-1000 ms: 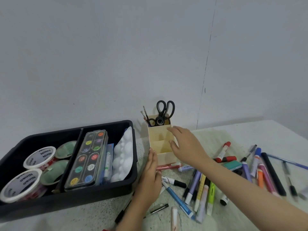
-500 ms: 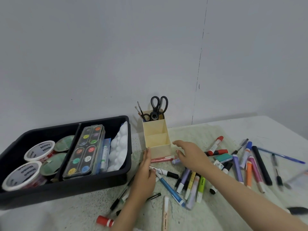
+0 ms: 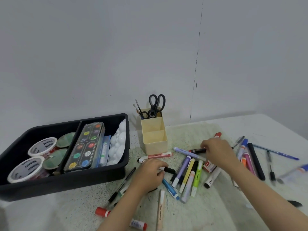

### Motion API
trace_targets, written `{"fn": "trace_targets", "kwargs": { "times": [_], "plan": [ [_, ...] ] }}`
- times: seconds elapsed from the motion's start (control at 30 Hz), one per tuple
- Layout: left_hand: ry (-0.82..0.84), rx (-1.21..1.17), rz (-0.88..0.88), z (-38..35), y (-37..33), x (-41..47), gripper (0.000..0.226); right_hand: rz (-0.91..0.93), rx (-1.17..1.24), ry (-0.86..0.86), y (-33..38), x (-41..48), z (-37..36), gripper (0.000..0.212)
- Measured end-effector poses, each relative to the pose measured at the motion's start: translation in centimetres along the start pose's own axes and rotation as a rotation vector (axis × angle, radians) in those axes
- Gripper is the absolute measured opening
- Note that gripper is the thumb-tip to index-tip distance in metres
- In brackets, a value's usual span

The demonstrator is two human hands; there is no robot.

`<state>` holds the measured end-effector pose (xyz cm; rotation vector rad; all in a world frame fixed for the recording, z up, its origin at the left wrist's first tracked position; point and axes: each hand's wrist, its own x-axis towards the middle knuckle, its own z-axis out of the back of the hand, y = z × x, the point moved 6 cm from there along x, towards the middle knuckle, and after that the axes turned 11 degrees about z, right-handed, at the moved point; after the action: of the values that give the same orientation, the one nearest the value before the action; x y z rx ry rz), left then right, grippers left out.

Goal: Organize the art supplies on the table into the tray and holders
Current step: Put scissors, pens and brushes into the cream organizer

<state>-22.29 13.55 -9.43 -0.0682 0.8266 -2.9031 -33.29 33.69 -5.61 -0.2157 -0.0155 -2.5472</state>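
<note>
Gathering: left hand (image 3: 150, 171) pinches black-capped white marker (image 3: 170, 170), right hand (image 3: 215, 150) pinches black-and-red marker (image 3: 196, 150); next, presumably, stand both in cream plastic holder (image 3: 155, 147).

Front tub lid (image 3: 25, 167): you're reading NINSO, printed twice.
Back tub lid (image 3: 42, 146): NINSO again.
Pens (image 3: 196, 175): print's too small for you.
</note>
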Motion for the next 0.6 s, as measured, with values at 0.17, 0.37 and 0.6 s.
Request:
{"fn": "trace_targets", "kwargs": {
  "times": [0.17, 0.37, 0.6],
  "plan": [
    [0.025, 0.111, 0.008, 0.3, -1.3, 1.1, 0.03, 0.001, -0.062, 0.066, -1.7, -0.2, -0.5, 0.035],
    [-0.017, -0.015, 0.004, 1.1, -1.7, 0.8, 0.022, 0.086, -0.123, 0.086, -1.1, 0.4, -1.2, 0.026],
    [-0.205, -0.385, -0.062, 5.8, -3.7, -0.2, 0.026, 0.193, -0.105, 0.128, -0.7, 1.0, -1.5, 0.011]
  ]
}}
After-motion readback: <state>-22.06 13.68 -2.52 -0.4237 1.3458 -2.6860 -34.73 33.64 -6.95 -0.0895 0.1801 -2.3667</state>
